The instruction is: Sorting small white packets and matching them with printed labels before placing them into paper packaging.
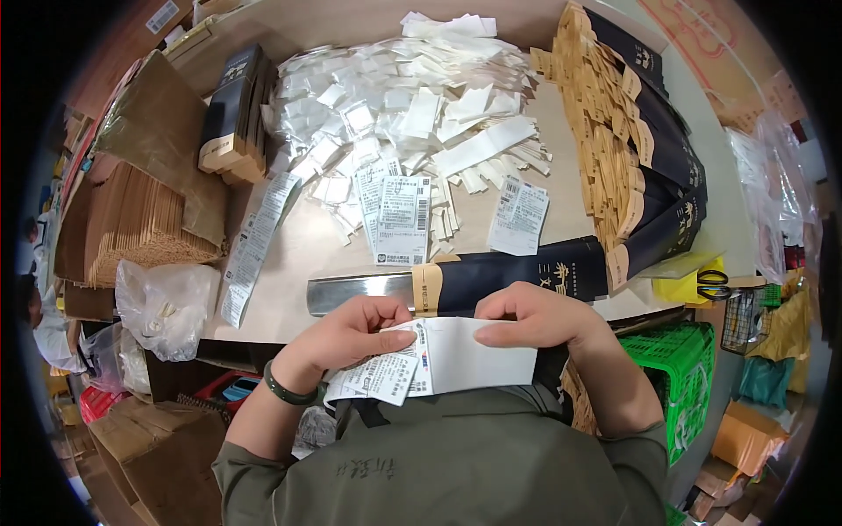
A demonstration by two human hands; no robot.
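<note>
Close to my body, a wide white paper strip (482, 359) with some print on it is stretched between both hands. My left hand (368, 329) pinches its left end, where printed label sheets (377, 377) lie over or against it. My right hand (531, 317) grips the upper edge towards the right, thumb in front. Just beyond the hands lies a dark blue and tan printed paper sleeve (517, 276), and a shiny metal piece (360, 294) sticks out of its left end.
Small clear and white packets (324, 88) are heaped at the back beside white paper strips (487, 145). Printed label sheets (403, 219) lie in front. Stacked dark sleeves (653, 131) line the right side; folded brown cardboard (149, 215) stands left. Scissors (713, 285) and a green crate (671, 377) are at right.
</note>
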